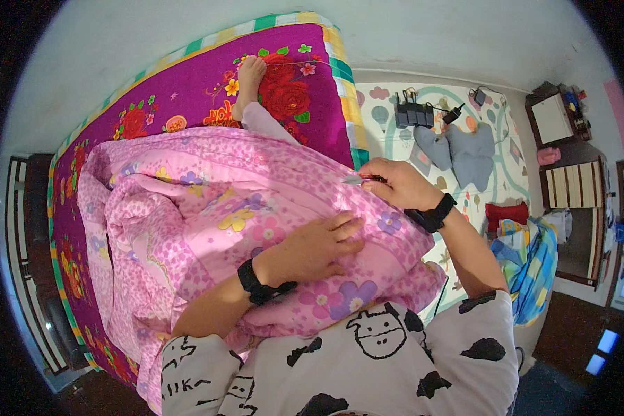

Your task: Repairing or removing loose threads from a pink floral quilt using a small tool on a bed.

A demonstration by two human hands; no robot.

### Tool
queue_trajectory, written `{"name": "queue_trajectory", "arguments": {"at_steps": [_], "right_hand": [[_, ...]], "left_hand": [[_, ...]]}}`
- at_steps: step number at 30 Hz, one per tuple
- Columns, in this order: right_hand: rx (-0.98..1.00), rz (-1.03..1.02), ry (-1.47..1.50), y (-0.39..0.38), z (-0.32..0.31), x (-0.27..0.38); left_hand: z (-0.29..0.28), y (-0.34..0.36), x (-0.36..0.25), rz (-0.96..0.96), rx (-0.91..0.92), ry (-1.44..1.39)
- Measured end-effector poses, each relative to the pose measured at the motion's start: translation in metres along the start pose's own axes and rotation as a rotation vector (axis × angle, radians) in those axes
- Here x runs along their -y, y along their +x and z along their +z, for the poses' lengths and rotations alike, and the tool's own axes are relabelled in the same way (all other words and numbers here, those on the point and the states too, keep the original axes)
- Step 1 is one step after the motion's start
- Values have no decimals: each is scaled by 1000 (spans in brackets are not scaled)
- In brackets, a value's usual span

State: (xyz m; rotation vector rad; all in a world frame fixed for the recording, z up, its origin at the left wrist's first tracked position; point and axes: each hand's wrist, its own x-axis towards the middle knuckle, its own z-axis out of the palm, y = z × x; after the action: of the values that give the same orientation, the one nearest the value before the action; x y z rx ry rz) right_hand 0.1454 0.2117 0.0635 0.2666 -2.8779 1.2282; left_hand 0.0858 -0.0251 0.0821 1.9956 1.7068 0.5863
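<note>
- The pink flowered quilt (208,208) lies bundled on the bed (187,97), piled against the person's front; its long axis runs from the lower left, near the person's body, up and to the right toward the bed's edge.
- The left hand (319,246) lies flat on top of the quilt, palm down, fingers spread narrowly and pointing to the right; it grips nothing and only presses the fabric down.
- The right hand (395,184) is just beyond and to the right of the left hand, at the quilt's far right edge, with the fingers pinched together.
- Between those pinched fingers sits a small thin thing (357,179) with a pale tip and a touch of red; it is too small to tell what it is. It points left from the right hand, across the quilt's edge seam.
- Deciding relation: the quilt's edge lies directly under the right hand and just ahead of the left hand's fingertips, so the right hand is the nearer one to the seam, while the left hand holds the bulk in place behind it.
- Both wrists wear black bands (433,213).
- A bare foot (249,73) rests on the bed's purple flowered sheet, well beyond both hands.
- To the right of the right hand, on the floor, lie a patterned play mat (464,111), a grey cushion (461,156) and a row of dark chargers (412,111).
</note>
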Motion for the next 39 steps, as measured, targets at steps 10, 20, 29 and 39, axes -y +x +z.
{"name": "queue_trajectory", "arguments": {"at_steps": [10, 20, 29, 39], "right_hand": [[47, -94, -118, 45, 22, 3], [99, -84, -176, 48, 26, 5], [123, -146, -96, 50, 27, 0], [156, -47, 88, 53, 31, -2]], "left_hand": [[-2, -1, -9, -414, -349, 134], [4, -10, -4, -388, -121, -17], [4, -11, -5, -414, -132, -1], [13, -14, 1, -357, -185, -57]]}}
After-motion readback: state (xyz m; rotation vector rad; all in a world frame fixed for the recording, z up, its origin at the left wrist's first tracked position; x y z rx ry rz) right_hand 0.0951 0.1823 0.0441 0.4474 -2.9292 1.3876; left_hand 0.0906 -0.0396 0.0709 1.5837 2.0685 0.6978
